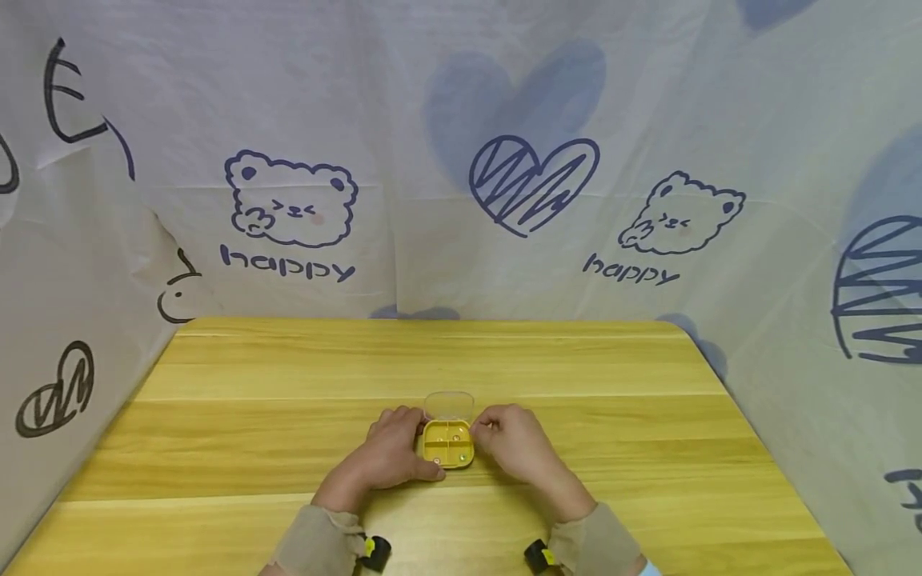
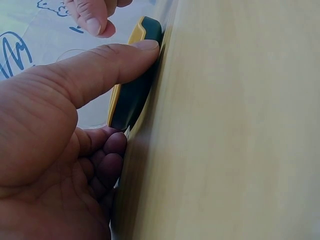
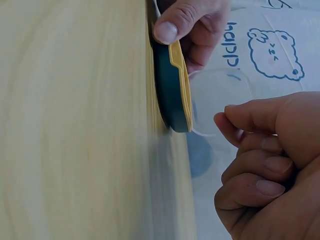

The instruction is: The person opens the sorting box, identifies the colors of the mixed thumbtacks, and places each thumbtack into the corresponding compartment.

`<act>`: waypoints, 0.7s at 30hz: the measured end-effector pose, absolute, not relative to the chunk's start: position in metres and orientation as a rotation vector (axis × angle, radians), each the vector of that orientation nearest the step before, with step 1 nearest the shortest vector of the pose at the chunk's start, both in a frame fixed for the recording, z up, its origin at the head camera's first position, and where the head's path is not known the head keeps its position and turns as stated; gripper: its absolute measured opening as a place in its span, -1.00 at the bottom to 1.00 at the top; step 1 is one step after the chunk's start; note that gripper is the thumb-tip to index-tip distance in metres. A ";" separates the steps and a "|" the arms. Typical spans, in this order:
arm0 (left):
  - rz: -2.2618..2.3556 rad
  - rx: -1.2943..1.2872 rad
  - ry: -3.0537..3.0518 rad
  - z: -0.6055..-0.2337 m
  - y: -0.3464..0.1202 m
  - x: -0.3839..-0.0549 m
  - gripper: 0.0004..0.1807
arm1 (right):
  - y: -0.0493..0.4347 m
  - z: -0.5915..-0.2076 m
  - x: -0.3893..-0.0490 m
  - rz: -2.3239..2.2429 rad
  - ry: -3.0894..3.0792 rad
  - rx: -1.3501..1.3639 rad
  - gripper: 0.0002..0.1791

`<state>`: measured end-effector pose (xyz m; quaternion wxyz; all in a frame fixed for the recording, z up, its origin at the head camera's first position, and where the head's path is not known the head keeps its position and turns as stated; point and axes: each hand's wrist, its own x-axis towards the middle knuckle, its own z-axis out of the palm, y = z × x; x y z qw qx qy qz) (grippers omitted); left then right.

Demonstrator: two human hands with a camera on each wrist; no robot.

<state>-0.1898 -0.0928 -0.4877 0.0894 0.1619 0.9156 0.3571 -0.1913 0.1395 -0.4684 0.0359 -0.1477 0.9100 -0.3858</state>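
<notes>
A small pill box lies on the table with its clear lid raised at the far side. Its inside is yellow and split into several compartments that hold small beads or similar bits; its outer shell looks dark green in the left wrist view. My left hand grips the box from the left, thumb along the near side and fingers round toward the back. Just off the right edge is my right hand, with fingers curled and thumb and index fingertips together. Whether something tiny sits between those tips is hidden.
The wooden table extends round the box on all sides. A white cloth with drawn hearts and bears hangs behind it and at both sides. Each wrist carries a small black device near the table's front.
</notes>
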 end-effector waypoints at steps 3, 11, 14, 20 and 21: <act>1.064 0.483 2.721 -0.488 -0.093 -0.190 -0.23 | 0.142 -0.469 -0.194 -1.248 2.791 -0.377 -0.83; 1.057 0.491 2.719 -0.488 -0.094 -0.191 -0.22 | 0.145 -0.468 -0.196 -1.454 2.726 -0.209 -0.75; 1.052 0.490 2.720 -0.488 -0.095 -0.192 -0.21 | 0.145 -0.469 -0.197 -1.516 2.699 -0.187 -0.71; 1.051 0.483 2.721 -0.488 -0.095 -0.192 -0.22 | 0.144 -0.472 -0.200 -1.574 2.718 -0.162 -0.65; 1.053 0.481 2.720 -0.488 -0.095 -0.192 -0.22 | 0.143 -0.472 -0.200 -1.586 2.717 -0.166 -0.64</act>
